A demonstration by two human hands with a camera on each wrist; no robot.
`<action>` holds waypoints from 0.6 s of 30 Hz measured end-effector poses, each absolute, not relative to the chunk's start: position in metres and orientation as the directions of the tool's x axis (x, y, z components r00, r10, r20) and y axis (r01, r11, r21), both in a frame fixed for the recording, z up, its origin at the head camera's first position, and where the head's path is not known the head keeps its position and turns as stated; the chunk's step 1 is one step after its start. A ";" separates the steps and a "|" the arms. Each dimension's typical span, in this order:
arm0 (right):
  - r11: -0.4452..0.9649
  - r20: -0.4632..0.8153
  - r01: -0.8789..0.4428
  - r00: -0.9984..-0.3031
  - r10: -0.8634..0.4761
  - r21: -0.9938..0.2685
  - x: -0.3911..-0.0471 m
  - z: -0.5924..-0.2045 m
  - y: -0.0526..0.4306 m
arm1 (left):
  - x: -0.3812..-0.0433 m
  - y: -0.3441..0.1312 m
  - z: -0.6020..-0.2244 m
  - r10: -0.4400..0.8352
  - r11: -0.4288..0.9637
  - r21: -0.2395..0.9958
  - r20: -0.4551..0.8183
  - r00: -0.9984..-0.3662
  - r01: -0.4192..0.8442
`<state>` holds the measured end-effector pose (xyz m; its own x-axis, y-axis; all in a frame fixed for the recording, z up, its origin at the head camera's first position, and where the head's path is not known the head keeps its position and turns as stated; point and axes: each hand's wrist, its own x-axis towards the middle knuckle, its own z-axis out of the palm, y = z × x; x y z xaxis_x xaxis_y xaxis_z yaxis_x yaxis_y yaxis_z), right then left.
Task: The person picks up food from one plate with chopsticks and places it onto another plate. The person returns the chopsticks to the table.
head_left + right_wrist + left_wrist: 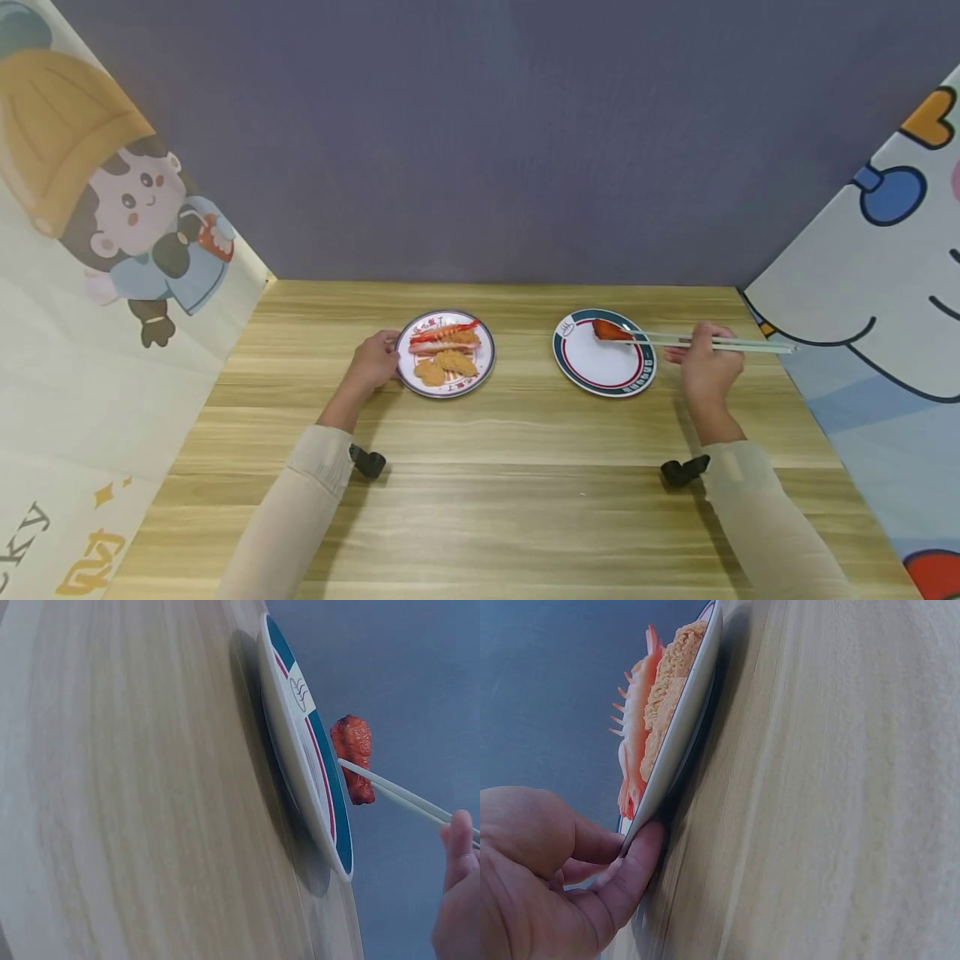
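Observation:
My left hand (375,360) pinches the left edge of a white plate (485,362) with a thin dark rim. In the left wrist view the thumb is above that rim and the fingers are under it. Red-and-white shrimp (444,331) lie across this plate, with golden fried pieces (456,362) in front of them. My right hand (708,367) grips pale green chopsticks (660,337). Between their tips is a reddish-brown roasted chicken drumstick (354,754), held above a teal-rimmed plate (600,367). The right wrist view shows the drumstick apart from that plate.
Both plates stand on a wood-grain table (480,492), with a gap between them. A grey-blue panel (480,150) rises behind the table. Cartoon-printed walls (67,350) close in the left and right sides. Black wrist mounts (367,461) are attached at both sleeves.

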<state>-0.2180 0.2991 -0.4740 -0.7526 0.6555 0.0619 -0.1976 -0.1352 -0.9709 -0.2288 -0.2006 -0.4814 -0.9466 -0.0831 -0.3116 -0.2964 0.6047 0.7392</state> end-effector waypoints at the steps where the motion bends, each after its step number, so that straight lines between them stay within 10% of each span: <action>1: -0.143 0.055 -0.194 -0.758 0.650 -0.970 -0.217 -0.473 0.298 | -0.229 -0.201 -0.481 -0.083 0.604 0.740 -0.312 -0.946 -0.297; 18: -0.215 -0.030 -0.111 -0.826 0.562 -0.970 -0.222 -0.475 0.272 | -0.229 -0.200 -0.480 -0.091 0.623 0.721 -0.319 -0.943 -0.304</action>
